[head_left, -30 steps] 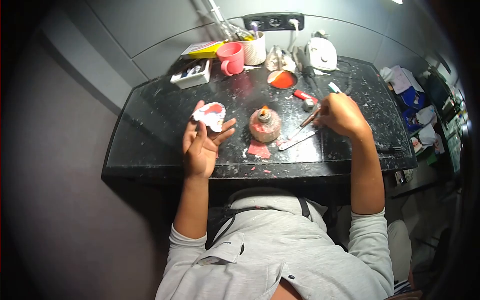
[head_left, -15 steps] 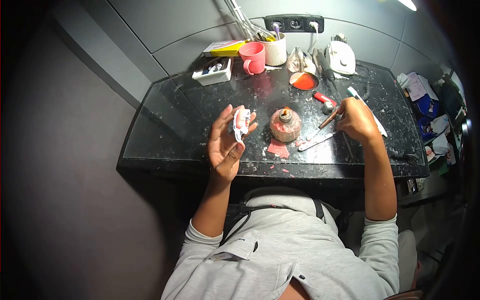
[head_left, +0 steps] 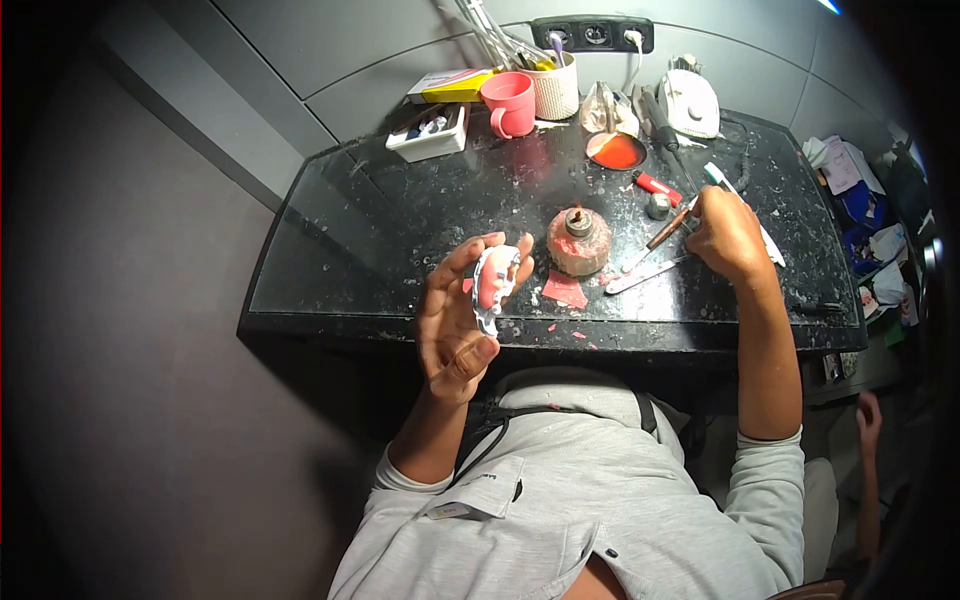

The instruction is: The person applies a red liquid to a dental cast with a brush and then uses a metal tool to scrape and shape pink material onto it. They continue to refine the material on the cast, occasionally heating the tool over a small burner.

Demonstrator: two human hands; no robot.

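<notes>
My left hand [head_left: 455, 325] is closed around a dental model [head_left: 490, 283] with a pink base and white edges, raised over the front of the bench. My right hand [head_left: 728, 235] is low over the bench's right side, its fingers closed at the end of a wooden-handled wax knife [head_left: 668, 232]. That knife's blade points toward the spirit burner [head_left: 578, 245], which is spattered with pink wax. A pale metal spatula [head_left: 645, 276] lies just below the knife. In front of the burner is a piece of pink wax sheet [head_left: 565, 289].
Behind the burner are a red lighter [head_left: 657, 188], a dish of red wax [head_left: 617, 151] and a handpiece [head_left: 660, 125]. A pink mug [head_left: 511, 104], a white tray [head_left: 428, 136] and a tool pot [head_left: 553, 90] line the back. Another person's hand [head_left: 868, 420] shows at right.
My left hand has come closer to me and lower, with the dental model turned slightly. My right hand stays at the wax knife's handle. Another person's arm has appeared at the right.
</notes>
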